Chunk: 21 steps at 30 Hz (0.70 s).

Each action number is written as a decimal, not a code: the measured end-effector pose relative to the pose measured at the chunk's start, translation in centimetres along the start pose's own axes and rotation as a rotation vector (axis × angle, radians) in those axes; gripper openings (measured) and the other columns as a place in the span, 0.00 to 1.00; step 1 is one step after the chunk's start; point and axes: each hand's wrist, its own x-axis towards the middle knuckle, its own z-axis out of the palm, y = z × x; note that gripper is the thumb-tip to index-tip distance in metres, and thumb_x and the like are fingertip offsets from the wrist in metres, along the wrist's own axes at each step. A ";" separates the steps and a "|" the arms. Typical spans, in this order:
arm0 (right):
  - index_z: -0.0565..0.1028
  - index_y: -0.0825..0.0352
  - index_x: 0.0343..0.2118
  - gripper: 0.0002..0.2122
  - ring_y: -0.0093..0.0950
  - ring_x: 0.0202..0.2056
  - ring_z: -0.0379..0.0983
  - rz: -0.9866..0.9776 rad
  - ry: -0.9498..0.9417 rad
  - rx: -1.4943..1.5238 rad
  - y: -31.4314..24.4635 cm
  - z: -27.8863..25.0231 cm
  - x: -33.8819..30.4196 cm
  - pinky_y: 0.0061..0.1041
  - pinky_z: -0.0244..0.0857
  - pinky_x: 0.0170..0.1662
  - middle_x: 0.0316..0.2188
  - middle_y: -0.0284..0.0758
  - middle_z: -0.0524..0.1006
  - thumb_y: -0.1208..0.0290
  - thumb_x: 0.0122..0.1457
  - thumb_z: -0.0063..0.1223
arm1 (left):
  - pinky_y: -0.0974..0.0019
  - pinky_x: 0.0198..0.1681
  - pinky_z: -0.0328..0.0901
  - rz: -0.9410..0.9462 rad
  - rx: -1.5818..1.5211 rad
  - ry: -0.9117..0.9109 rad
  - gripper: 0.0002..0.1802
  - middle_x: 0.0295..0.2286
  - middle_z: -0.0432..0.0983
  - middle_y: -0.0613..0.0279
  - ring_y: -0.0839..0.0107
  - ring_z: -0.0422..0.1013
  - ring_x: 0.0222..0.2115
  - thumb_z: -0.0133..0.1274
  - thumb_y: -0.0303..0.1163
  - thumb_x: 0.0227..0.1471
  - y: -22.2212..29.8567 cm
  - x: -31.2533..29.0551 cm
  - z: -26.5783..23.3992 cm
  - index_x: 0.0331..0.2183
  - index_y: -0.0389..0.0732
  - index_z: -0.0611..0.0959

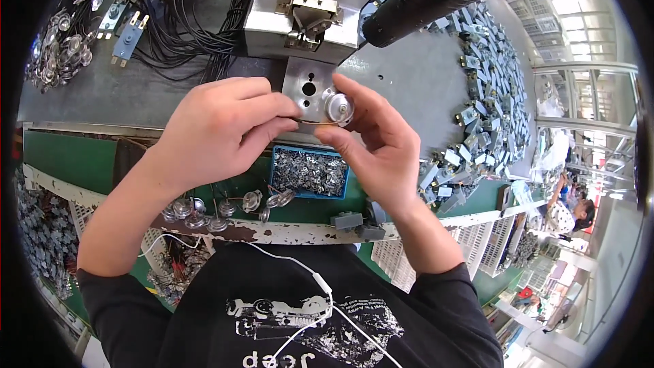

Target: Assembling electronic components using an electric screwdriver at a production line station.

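Black shirt (197,307) below, left fingers (272,105) pinch wire (316,123), right fingers (373,103) disc (339,108), near bench edge (82,127).
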 end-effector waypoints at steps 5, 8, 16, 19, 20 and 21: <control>0.79 0.63 0.55 0.22 0.23 0.35 0.79 -0.036 -0.233 -0.234 -1.1 -2.1 1.8 0.26 0.72 0.40 0.34 0.35 0.83 0.79 0.55 0.67 | 0.61 0.33 0.66 0.144 0.226 -0.118 0.07 0.25 0.71 0.64 0.63 0.72 0.29 0.63 0.32 0.50 0.1 0.5 -1.2 0.31 0.44 0.80; 0.79 0.64 0.50 0.19 0.40 0.33 0.79 -0.172 -0.498 -0.322 -0.9 -2.8 2.2 0.33 0.73 0.38 0.34 0.41 0.83 0.78 0.54 0.66 | 0.63 0.35 0.65 0.222 0.309 -0.215 0.08 0.25 0.71 0.66 0.67 0.71 0.31 0.62 0.34 0.49 0.4 0.8 -1.2 0.30 0.45 0.80; 0.79 0.66 0.53 0.19 0.25 0.35 0.81 0.118 -0.565 -0.220 -1.4 -3.8 2.9 0.27 0.72 0.38 0.33 0.34 0.83 0.75 0.58 0.66 | 0.61 0.38 0.66 0.161 0.152 -0.141 0.07 0.27 0.72 0.65 0.65 0.72 0.33 0.63 0.30 0.48 0.7 1.2 -0.8 0.31 0.44 0.81; 0.77 0.72 0.55 0.17 0.20 0.39 0.80 0.341 -0.502 0.070 -0.9 -3.6 2.4 0.22 0.74 0.42 0.38 0.32 0.83 0.74 0.64 0.61 | 0.59 0.37 0.68 0.112 0.042 -0.111 0.07 0.28 0.74 0.64 0.62 0.74 0.33 0.63 0.26 0.48 0.7 1.3 -0.8 0.32 0.44 0.83; 0.76 0.72 0.56 0.17 0.22 0.39 0.81 0.329 -0.412 0.273 -0.5 -3.1 1.7 0.23 0.74 0.44 0.39 0.35 0.83 0.75 0.65 0.60 | 0.60 0.36 0.68 0.078 -0.012 -0.066 0.09 0.28 0.75 0.64 0.62 0.74 0.32 0.64 0.23 0.45 0.6 1.1 -0.5 0.32 0.42 0.84; 0.75 0.73 0.56 0.17 0.24 0.40 0.81 0.314 -0.318 0.476 0.1 -2.7 1.0 0.23 0.75 0.46 0.40 0.37 0.82 0.75 0.66 0.58 | 0.61 0.34 0.68 0.043 -0.064 -0.021 0.11 0.28 0.75 0.64 0.63 0.74 0.31 0.64 0.20 0.43 0.5 1.0 -0.2 0.33 0.41 0.85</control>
